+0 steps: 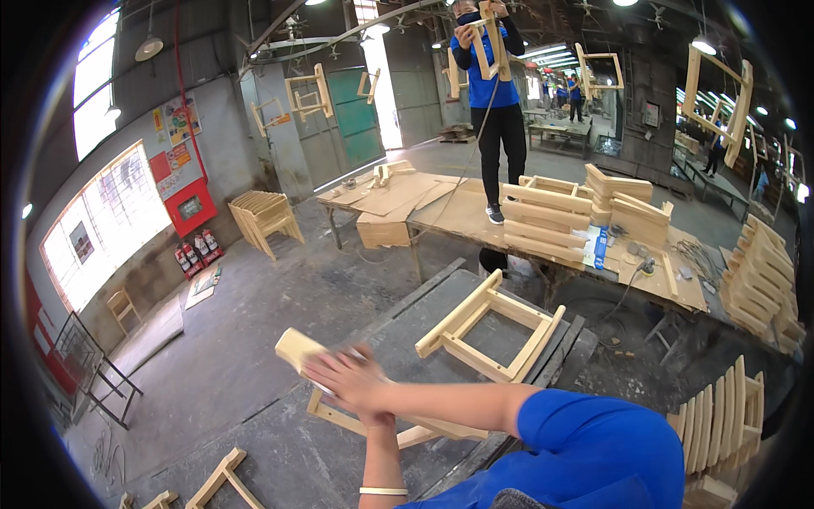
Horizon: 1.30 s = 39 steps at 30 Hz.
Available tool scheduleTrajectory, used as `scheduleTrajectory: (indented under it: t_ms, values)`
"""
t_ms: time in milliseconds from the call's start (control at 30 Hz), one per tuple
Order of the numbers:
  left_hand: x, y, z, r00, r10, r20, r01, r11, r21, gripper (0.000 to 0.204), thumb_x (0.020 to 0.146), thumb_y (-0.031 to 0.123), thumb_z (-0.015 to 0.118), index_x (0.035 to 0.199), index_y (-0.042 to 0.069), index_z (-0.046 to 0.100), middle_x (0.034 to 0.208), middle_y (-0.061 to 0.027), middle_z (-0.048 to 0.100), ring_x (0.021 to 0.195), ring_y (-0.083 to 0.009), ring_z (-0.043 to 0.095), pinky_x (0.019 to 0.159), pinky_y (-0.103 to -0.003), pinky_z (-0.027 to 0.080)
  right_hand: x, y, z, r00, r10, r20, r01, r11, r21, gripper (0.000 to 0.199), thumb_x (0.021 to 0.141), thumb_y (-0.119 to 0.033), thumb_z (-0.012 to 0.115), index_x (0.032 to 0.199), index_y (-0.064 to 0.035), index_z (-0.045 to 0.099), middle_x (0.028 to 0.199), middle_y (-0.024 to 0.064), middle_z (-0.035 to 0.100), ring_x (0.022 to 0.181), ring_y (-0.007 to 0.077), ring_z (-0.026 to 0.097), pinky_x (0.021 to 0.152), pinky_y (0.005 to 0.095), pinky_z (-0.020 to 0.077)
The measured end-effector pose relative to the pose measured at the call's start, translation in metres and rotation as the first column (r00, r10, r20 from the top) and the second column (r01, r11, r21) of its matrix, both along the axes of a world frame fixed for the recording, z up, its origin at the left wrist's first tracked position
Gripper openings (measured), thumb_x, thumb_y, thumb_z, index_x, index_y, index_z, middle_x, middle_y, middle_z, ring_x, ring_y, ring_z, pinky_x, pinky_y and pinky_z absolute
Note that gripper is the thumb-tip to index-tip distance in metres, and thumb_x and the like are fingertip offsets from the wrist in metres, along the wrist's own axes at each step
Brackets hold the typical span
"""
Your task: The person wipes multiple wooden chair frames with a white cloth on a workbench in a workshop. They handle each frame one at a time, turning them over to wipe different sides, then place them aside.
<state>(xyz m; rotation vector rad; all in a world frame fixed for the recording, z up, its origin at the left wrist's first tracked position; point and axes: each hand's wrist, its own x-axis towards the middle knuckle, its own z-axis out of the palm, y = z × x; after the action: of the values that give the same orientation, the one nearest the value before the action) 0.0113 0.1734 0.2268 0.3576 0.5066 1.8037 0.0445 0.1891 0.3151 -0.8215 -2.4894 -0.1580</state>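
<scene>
My right hand (346, 380) reaches across from the right, fingers stretched flat and slightly blurred on a pale wooden chair frame (298, 346). Whether anything thin lies under its palm I cannot tell. Crossing beneath it, my left hand (378, 416) comes up from the lower edge, with a light band around its wrist. It is mostly hidden behind the right hand, and its fingers cannot be made out clearly. The frame's thick end points up to the left. Its lower bars run under my forearms, over the dark worktable (339, 462).
Another wooden frame (492, 331) lies farther along the table; more frame parts (225, 479) show at lower left. Stacked parts (721, 416) stand at right. Ahead, a person in blue (496, 110) on a cardboard-covered bench (458, 212) handles a frame. Other frames (309, 92) hang overhead.
</scene>
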Motion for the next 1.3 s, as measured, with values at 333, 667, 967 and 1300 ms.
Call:
scheduleTrajectory:
  t_ms: [333, 667, 967, 1300]
  values:
    - [-0.050, 0.012, 0.002, 0.996, -0.045, 0.081, 0.041, 0.998, 0.053, 0.072, 0.091, 0.068, 0.019, 0.113, 0.007, 0.050, 0.090, -0.0117, 0.060, 0.082, -0.0232, 0.058, 0.075, -0.034, 0.049, 0.086, -0.080, -0.056, 0.998, -0.039, -0.042, 0.036, 0.997, -0.065, 0.059, 0.085, -0.032, 0.056, 0.138, -0.0146, 0.038, 0.140, 0.0053, 0.039, 0.123, 0.0255, 0.041, 0.102, 0.0467, 0.0296]
    - [0.009, -0.010, -0.003, 0.989, -0.105, 0.105, 0.085, 0.981, 0.176, 0.064, 0.093, 0.062, 0.027, 0.135, 0.015, 0.037, 0.126, -0.0069, 0.050, 0.111, -0.0242, 0.051, 0.093, -0.039, 0.044, 0.038, -0.028, -0.010, 0.998, -0.027, -0.060, 0.034, 0.993, 0.111, 0.070, 0.083, -0.034, 0.058, 0.144, -0.0134, 0.029, 0.143, 0.0066, 0.035, 0.122, 0.0281, 0.041, 0.103, 0.0467, 0.0316]
    - [-0.027, 0.016, -0.011, 0.991, -0.044, 0.125, 0.026, 0.989, 0.143, 0.067, 0.093, 0.061, 0.029, 0.134, 0.009, 0.037, 0.122, -0.0102, 0.052, 0.105, -0.0257, 0.054, 0.091, -0.039, 0.046, 0.027, -0.032, -0.014, 0.994, -0.103, 0.035, 0.105, 0.992, -0.071, 0.060, 0.086, -0.035, 0.053, 0.140, -0.0148, 0.036, 0.144, 0.0052, 0.035, 0.129, 0.0279, 0.038, 0.106, 0.0435, 0.0284]
    - [-0.034, 0.006, -0.015, 0.991, -0.134, 0.021, 0.130, 0.985, 0.114, 0.083, 0.087, 0.070, 0.021, 0.132, 0.002, 0.039, 0.117, -0.0176, 0.055, 0.105, -0.0322, 0.055, 0.094, -0.042, 0.044, 0.272, -0.174, -0.118, 0.892, -0.261, 0.368, 0.432, 0.731, -0.529, 0.062, 0.075, -0.007, 0.059, 0.134, -0.0070, 0.042, 0.136, 0.0180, 0.042, 0.123, 0.0353, 0.040, 0.103, 0.0443, 0.0301]
